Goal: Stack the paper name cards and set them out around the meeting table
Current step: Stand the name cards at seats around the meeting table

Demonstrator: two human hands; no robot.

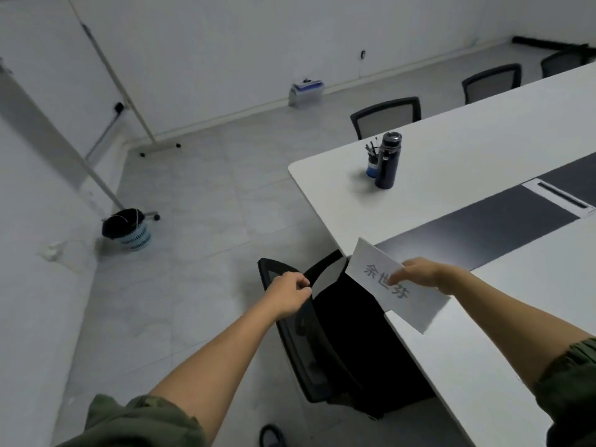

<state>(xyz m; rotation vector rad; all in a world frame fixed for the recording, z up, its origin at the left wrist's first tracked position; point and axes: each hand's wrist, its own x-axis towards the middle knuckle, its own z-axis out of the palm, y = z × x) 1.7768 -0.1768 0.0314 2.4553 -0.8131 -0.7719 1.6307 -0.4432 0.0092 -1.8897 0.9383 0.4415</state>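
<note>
A white paper name card (380, 279) with grey printed characters hangs over the near corner of the white meeting table (467, 146). My right hand (419, 274) pinches the card at its upper edge, fingers across the print. My left hand (288, 298) is closed on the top of the backrest of a black mesh office chair (342, 333), which stands at the table's end, tucked partly under it. A dark strip (483, 224) runs down the table's middle.
A dark bottle (388, 161) and a blue pen cup (373, 162) stand near the table's far corner. Three more black chairs (385, 116) line the far side. A lined waste bin (129, 229) and a whiteboard stand on castors (129, 101) sit by the left wall.
</note>
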